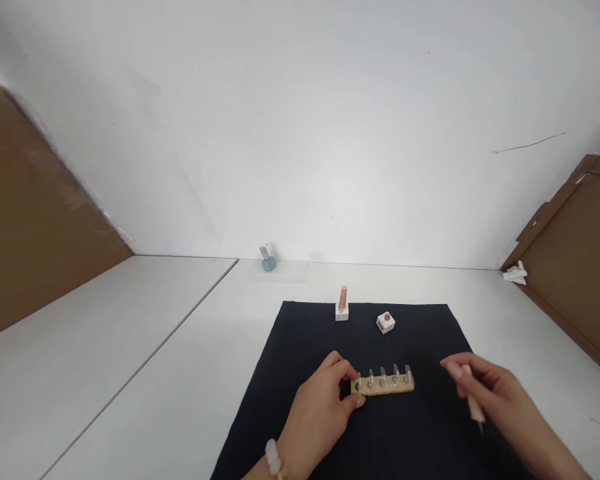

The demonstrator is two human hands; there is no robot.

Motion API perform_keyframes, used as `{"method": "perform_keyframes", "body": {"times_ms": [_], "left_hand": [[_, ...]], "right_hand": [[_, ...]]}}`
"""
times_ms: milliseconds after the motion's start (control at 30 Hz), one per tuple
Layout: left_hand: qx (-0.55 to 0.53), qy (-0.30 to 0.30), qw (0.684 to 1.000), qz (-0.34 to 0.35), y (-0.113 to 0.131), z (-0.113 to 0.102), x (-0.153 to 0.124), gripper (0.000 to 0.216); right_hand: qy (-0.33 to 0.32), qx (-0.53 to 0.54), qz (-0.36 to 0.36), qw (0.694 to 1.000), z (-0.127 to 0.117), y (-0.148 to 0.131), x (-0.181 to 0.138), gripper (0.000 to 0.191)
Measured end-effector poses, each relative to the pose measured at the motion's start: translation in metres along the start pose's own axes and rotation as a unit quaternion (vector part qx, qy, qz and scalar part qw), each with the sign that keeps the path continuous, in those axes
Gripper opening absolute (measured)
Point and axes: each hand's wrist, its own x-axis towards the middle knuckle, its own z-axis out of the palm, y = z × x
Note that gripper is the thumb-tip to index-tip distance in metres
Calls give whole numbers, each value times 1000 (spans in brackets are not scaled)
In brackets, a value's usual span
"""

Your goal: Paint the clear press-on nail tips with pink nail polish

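Observation:
My left hand point(323, 403) pinches the left end of a pale tan display strip point(391, 389). Several clear false nail tips point(383, 377) stand upright in a row along the strip. My right hand point(495, 393), raised to the right of the strip, has its fingers closed around the pink cap of a nail polish brush point(475, 407), whose dark tip points downward. Behind the strip an uncapped nail polish bottle point(385, 323) shows its round opening. To its left stands another nail polish bottle point(342, 311) with its pink cap on.
A black cloth point(300, 353) lies under the work on the white table point(180, 393). At the back, a teal nail polish bottle point(269, 262) leans beside a clear flat piece point(293, 272). Crumpled white tissue point(516, 273) lies by the brown right side panel point(575, 267).

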Motion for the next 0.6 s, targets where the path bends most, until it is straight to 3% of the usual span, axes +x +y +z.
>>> {"method": "perform_keyframes", "body": {"times_ms": [67, 167, 233, 333, 433, 600], "left_hand": [[-7, -5, 1000, 10, -1, 0, -3, 17], [-55, -11, 998, 3, -6, -2, -6, 36], [-105, -10, 994, -7, -9, -6, -6, 42], [-167, -4, 986, -22, -8, -17, 1, 34], [-166, 22, 986, -17, 6, -26, 19, 26], [-107, 7, 994, 10, 35, -5, 69, 32]], "right_hand": [[57, 89, -26, 994, -18, -16, 3, 58], [32, 193, -59, 979, -35, -46, 13, 49], [21, 220, -90, 971, -33, -63, 24, 48], [39, 176, -168, 969, -10, -77, 45, 51], [60, 155, -210, 964, 27, -72, 64, 51], [112, 125, -243, 955, 64, -42, 76, 35]]}}
